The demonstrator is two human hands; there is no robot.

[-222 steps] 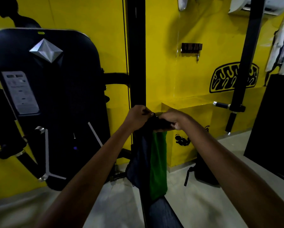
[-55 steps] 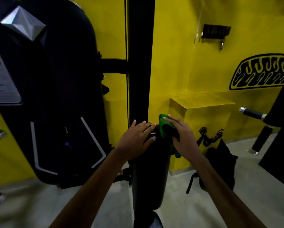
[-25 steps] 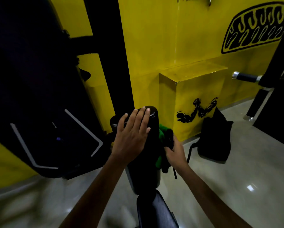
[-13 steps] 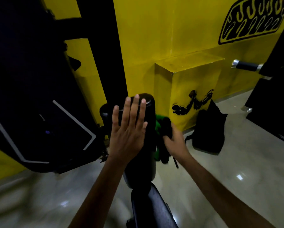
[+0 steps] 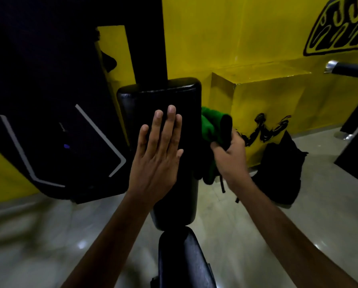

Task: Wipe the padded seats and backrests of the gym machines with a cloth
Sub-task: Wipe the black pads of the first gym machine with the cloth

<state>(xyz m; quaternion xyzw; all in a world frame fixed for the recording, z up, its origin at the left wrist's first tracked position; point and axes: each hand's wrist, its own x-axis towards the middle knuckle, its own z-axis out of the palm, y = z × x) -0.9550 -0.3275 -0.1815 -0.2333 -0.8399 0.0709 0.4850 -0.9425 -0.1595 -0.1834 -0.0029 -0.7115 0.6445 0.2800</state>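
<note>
A black padded backrest (image 5: 186, 104) stands upright in the middle of the view, fixed to a black post. Below it lies the black padded seat (image 5: 182, 258). My left hand (image 5: 157, 159) rests flat on the front of the backrest, fingers straight and close together, holding nothing. My right hand (image 5: 230, 154) is at the backrest's right edge and grips a bunched green and dark cloth (image 5: 211, 127). The cloth presses against the pad's right side and part of it hangs below my fist.
A large black machine shroud (image 5: 49, 100) with white stripes fills the left. A yellow box ledge (image 5: 267, 96) juts from the yellow wall on the right, with a black backpack (image 5: 282, 171) on the floor before it. A chrome-tipped handle (image 5: 348, 69) sticks out at far right.
My view has dropped and closed in on the backrest. My left hand slid from its top down to its front face. My right hand stayed at the right edge with the cloth.
</note>
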